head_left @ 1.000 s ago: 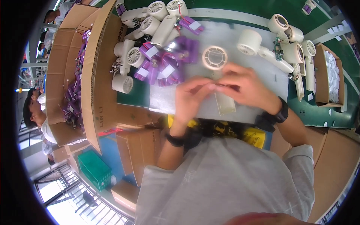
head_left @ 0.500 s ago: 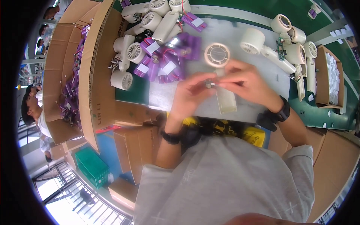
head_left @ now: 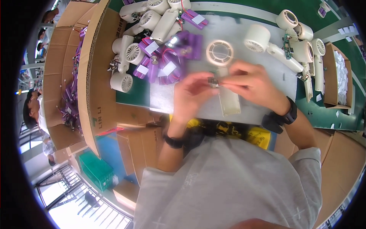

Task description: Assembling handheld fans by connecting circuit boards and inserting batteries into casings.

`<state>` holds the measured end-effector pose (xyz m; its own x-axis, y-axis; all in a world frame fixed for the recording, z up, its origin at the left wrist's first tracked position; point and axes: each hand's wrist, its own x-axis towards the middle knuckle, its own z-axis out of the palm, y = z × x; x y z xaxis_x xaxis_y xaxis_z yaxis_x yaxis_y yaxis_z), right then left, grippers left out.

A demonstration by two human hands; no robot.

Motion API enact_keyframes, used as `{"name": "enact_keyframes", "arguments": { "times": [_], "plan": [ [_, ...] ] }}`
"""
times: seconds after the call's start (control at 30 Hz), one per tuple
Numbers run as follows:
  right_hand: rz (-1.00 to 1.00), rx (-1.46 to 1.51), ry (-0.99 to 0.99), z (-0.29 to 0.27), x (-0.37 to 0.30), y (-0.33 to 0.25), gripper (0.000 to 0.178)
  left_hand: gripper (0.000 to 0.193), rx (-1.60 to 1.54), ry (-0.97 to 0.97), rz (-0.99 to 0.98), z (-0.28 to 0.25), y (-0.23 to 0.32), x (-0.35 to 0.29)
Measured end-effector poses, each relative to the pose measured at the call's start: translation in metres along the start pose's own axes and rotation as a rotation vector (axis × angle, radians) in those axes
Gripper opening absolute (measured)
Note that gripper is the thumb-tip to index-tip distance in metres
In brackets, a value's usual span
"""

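Note:
My left hand (head_left: 190, 95) pinches a small dark-and-silver part that looks like a circuit board (head_left: 212, 80) between thumb and fingertips. The thumb and fingers of my right hand (head_left: 249, 82) are pressed together at the right edge of this part; what they hold, if anything, is too small to make out. Under both hands lies a cream-white handheld fan shell, its round ring (head_left: 220, 52) beyond my fingers and its open handle (head_left: 230, 104) pointing toward me. My hands hide the stretch between ring and handle.
Purple battery packs (head_left: 169, 68) and white fan bodies (head_left: 134, 53) pile up at the left of the grey mat (head_left: 267, 97). More fan parts (head_left: 303, 51) and a carton of white slips (head_left: 339, 78) stand right. A big cardboard box (head_left: 101, 72) borders the left.
The small part has tilted slightly in my left fingers. My right fingertips stay close beside it. The whole view has shifted a little; the fan shell lies as before.

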<state>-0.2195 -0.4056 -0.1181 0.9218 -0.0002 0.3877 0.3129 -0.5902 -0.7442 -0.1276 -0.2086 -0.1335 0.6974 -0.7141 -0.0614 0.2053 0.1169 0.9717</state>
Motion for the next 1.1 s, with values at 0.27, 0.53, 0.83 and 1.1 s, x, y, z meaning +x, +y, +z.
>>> {"name": "enact_keyframes", "arguments": {
  "times": [0.27,0.53,0.83,1.1],
  "plan": [
    [-0.090,0.002,0.012,-0.002,0.002,-0.001,0.019,0.035,0.091,0.046,0.009,0.002,0.001,-0.006],
    [-0.110,-0.017,0.038,0.001,0.002,-0.003,0.016,0.037,0.120,0.101,-0.021,0.004,0.006,-0.005],
    [-0.154,-0.069,0.002,0.001,0.002,-0.001,0.013,0.032,0.158,0.101,0.016,0.010,0.012,-0.004],
    [-0.114,-0.024,-0.004,0.001,0.003,-0.004,0.018,0.045,0.340,-0.060,0.071,0.003,0.017,-0.003]
  ]
}}
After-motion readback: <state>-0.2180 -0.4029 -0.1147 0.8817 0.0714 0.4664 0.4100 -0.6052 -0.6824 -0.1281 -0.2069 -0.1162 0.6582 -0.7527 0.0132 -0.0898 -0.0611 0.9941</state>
